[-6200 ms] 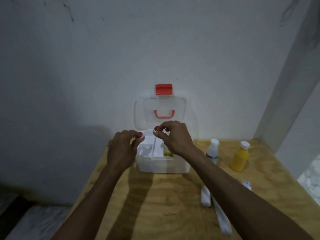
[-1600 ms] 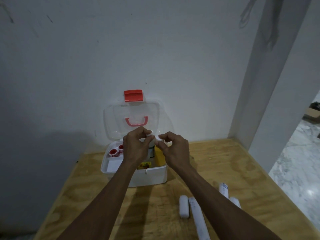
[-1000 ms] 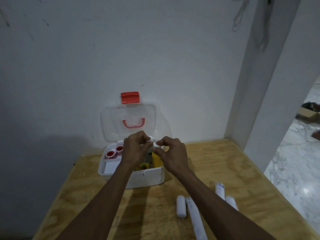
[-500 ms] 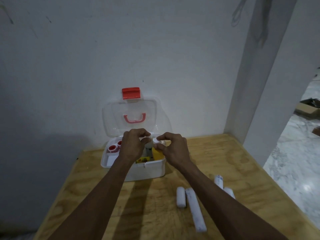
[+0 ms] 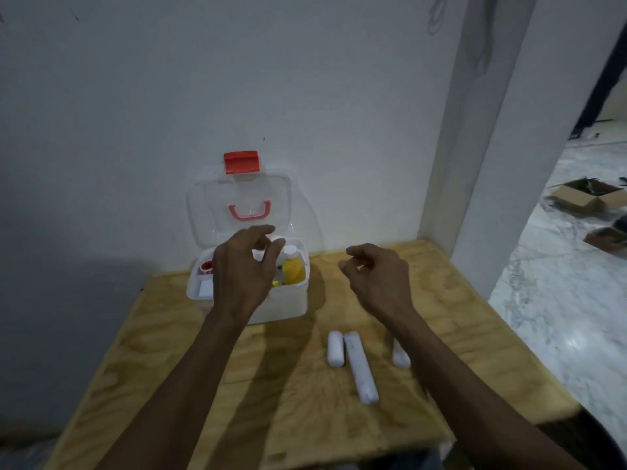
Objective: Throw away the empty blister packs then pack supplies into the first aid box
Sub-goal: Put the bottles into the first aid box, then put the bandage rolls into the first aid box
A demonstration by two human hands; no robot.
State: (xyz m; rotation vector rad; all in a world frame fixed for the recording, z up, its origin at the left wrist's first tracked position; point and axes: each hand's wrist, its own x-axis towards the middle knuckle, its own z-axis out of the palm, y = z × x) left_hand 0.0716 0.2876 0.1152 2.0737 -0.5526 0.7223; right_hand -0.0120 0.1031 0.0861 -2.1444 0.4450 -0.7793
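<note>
A white first aid box (image 5: 288, 305) stands open against the wall, its clear lid (image 5: 207, 212) with a red handle and red latch leaning back. Inside it I see a yellow bottle (image 5: 293, 270) with a white cap and a red-ringed tape roll (image 5: 206, 266). My left hand (image 5: 242, 276) hovers over the box with fingers apart, holding nothing. My right hand (image 5: 376, 278) is off to the box's right above the table, fingers loosely curled and empty. Three white bandage rolls lie in front: a short one (image 5: 335, 349), a long one (image 5: 360, 366), and one (image 5: 400, 356) partly behind my right forearm.
The plywood table (image 5: 163, 354) ends at a front edge near me and a right edge beside a white pillar (image 5: 481, 157). Beyond it lies a marble floor with an open cardboard box (image 5: 588, 198).
My hands, which were pinched together over the box, have come apart. The right hand has drawn away to the right. The yellow bottle now stands uncovered in the box.
</note>
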